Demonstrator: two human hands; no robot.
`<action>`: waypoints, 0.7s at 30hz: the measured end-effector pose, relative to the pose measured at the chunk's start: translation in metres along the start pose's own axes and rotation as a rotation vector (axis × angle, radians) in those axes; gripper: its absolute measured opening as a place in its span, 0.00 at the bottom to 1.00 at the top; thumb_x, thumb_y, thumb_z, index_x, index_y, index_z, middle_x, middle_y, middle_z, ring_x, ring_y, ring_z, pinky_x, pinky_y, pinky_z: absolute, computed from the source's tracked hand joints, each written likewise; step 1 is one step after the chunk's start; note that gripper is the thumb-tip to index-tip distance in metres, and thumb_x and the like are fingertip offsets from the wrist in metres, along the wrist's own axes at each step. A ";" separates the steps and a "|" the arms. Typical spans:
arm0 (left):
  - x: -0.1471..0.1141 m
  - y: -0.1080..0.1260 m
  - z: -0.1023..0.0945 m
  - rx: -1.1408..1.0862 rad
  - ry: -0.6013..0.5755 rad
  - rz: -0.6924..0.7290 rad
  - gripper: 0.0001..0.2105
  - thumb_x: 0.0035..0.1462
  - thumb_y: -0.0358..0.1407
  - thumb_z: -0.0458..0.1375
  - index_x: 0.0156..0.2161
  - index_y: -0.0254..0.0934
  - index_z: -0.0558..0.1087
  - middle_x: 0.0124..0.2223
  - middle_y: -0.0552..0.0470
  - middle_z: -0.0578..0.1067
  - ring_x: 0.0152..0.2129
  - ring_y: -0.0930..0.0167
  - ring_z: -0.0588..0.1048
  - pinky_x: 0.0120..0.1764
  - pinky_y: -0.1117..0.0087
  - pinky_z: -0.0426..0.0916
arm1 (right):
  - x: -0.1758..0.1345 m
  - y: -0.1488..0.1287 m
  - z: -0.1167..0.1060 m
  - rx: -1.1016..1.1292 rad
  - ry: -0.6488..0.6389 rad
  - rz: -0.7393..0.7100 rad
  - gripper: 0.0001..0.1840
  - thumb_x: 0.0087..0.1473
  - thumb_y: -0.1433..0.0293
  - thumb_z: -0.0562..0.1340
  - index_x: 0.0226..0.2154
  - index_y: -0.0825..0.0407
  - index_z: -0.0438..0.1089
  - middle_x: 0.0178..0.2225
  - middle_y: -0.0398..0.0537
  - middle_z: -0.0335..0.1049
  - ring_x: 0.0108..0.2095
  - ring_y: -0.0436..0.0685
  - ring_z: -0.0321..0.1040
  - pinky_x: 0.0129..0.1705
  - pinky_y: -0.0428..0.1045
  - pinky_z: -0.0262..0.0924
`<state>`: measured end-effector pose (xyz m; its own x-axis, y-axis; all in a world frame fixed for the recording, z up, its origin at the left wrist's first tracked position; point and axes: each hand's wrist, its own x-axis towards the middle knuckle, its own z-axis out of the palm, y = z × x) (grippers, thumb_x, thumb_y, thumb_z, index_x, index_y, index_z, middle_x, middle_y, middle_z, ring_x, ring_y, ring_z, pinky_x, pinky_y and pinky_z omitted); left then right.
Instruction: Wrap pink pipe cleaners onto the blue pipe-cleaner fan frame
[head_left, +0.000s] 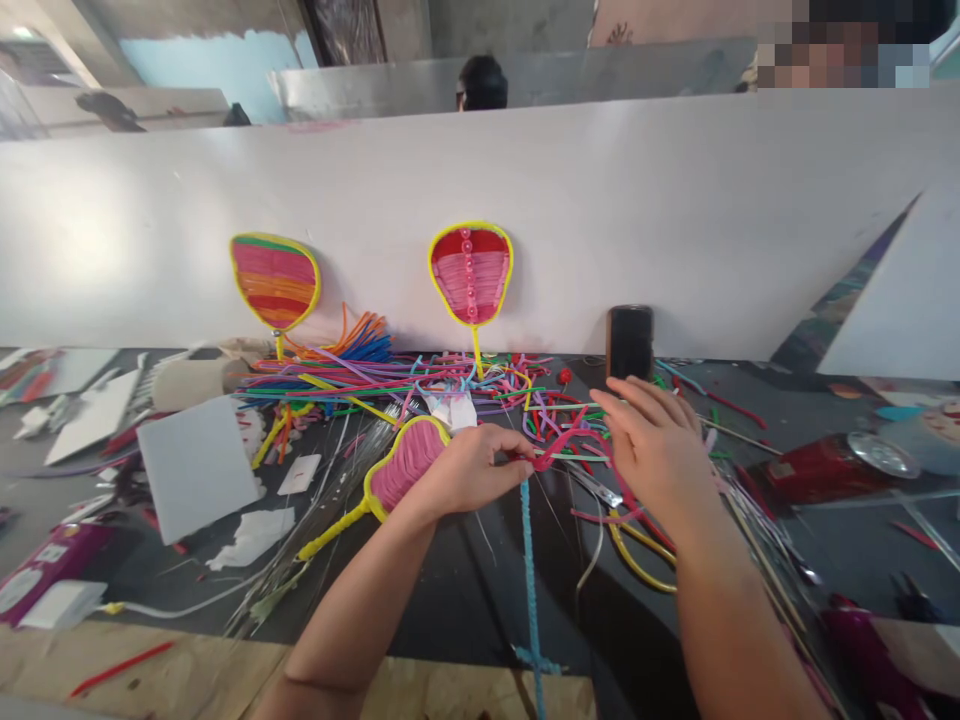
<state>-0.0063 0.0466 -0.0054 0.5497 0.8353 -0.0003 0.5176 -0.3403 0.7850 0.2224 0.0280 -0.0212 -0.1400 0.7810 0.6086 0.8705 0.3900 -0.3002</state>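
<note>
My left hand point(484, 468) is closed in a pinch on a bright pink pipe cleaner point(568, 440), at the top of a blue fuzzy-wrapped stick point(531, 570). The stick hangs down toward the table's front edge and has a short blue crosspiece low on it. The pink strand bends to the right and passes close to my right hand point(656, 445). That hand's fingers are stretched out and apart, and contact with the strand is unclear. A pink fan with a yellow rim point(409, 465) lies partly behind my left wrist. Yellow-handled scissors point(637, 555) lie beneath my right hand.
Two finished-looking fans, one striped point(276, 280) and one pink and red point(471, 275), lean on the white partition point(360, 200). Loose pipe cleaners point(337, 378) crowd the table. A phone point(630, 342) stands at the back; a red can point(836, 470) lies right. People are beyond the partition.
</note>
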 end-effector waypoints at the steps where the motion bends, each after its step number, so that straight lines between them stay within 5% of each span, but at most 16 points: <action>1: 0.000 0.000 0.000 -0.006 0.004 0.001 0.08 0.52 0.33 0.56 0.36 0.37 0.77 0.35 0.54 0.78 0.33 0.71 0.75 0.37 0.74 0.65 | 0.001 -0.003 -0.002 -0.003 0.046 -0.055 0.17 0.57 0.77 0.54 0.46 0.51 0.71 0.51 0.54 0.70 0.56 0.65 0.60 0.58 0.65 0.50; 3: 0.001 -0.001 0.001 -0.029 0.005 0.005 0.08 0.52 0.33 0.56 0.35 0.37 0.77 0.34 0.54 0.78 0.33 0.71 0.75 0.39 0.74 0.65 | 0.002 -0.010 -0.004 0.093 0.037 -0.177 0.17 0.57 0.78 0.54 0.45 0.50 0.71 0.50 0.51 0.71 0.58 0.61 0.58 0.60 0.64 0.48; 7: 0.001 -0.001 0.001 -0.066 -0.022 -0.001 0.08 0.53 0.33 0.56 0.35 0.36 0.77 0.32 0.54 0.78 0.31 0.72 0.75 0.37 0.75 0.66 | 0.001 -0.018 0.003 0.297 -0.176 -0.285 0.12 0.58 0.74 0.57 0.42 0.46 0.72 0.45 0.46 0.74 0.54 0.58 0.63 0.61 0.64 0.47; 10: 0.001 -0.002 -0.002 -0.079 -0.059 0.005 0.08 0.53 0.34 0.57 0.36 0.36 0.77 0.33 0.54 0.79 0.32 0.72 0.75 0.37 0.75 0.65 | 0.001 -0.018 0.011 0.426 -0.200 -0.265 0.08 0.58 0.71 0.59 0.39 0.46 0.73 0.41 0.46 0.76 0.48 0.57 0.69 0.58 0.62 0.52; 13: 0.000 -0.003 -0.004 -0.104 -0.097 0.025 0.09 0.52 0.34 0.59 0.40 0.37 0.77 0.37 0.53 0.79 0.35 0.71 0.75 0.40 0.74 0.65 | 0.001 -0.018 0.015 0.580 -0.231 -0.210 0.07 0.58 0.69 0.59 0.36 0.48 0.73 0.33 0.47 0.75 0.39 0.55 0.71 0.45 0.53 0.64; 21: 0.000 -0.001 -0.002 -0.212 -0.103 0.018 0.10 0.53 0.37 0.59 0.38 0.34 0.77 0.34 0.51 0.78 0.33 0.71 0.74 0.38 0.74 0.66 | 0.001 -0.016 0.012 0.738 -0.453 0.003 0.10 0.60 0.66 0.55 0.37 0.50 0.71 0.32 0.45 0.73 0.32 0.51 0.70 0.35 0.45 0.62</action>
<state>-0.0088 0.0478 -0.0051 0.6274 0.7777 -0.0398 0.3636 -0.2474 0.8981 0.2027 0.0280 -0.0247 -0.4493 0.8403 0.3034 0.3643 0.4825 -0.7965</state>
